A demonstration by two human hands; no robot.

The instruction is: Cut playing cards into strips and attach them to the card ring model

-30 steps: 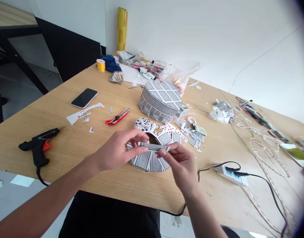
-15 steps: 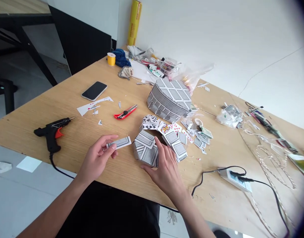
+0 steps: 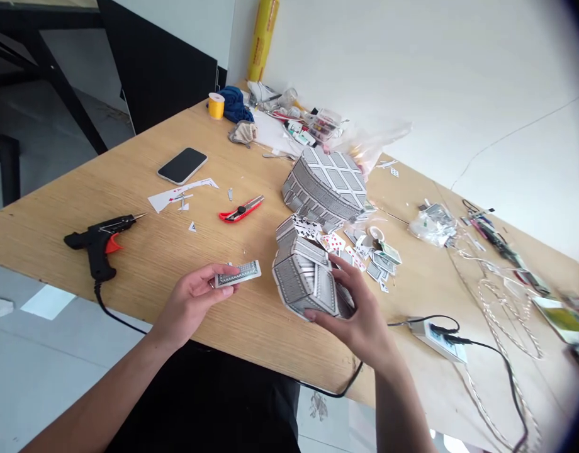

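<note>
Between the thumb and fingers of my left hand (image 3: 195,302) is a narrow strip of playing card (image 3: 245,273), its grey patterned back facing up. My right hand (image 3: 360,308) grips the near right side of a many-sided structure made of playing cards (image 3: 296,280), tilted up from the table with its grey patterned sides toward me. The strip and the structure are apart. Behind it stands a larger drum-shaped card structure (image 3: 325,182) with a lattice top. Loose cards and cut pieces (image 3: 381,264) lie to the right of the held structure.
A black glue gun (image 3: 101,242) lies at the left, its cord running over the front edge. A red utility knife (image 3: 242,209), a phone (image 3: 182,166) and card scraps (image 3: 169,196) lie mid-table. At right are a power strip (image 3: 435,340) and twisted cord (image 3: 501,314).
My right hand has lifted and tipped the smaller card structure, turning its side toward me. My left hand has moved slightly right with the card strip.
</note>
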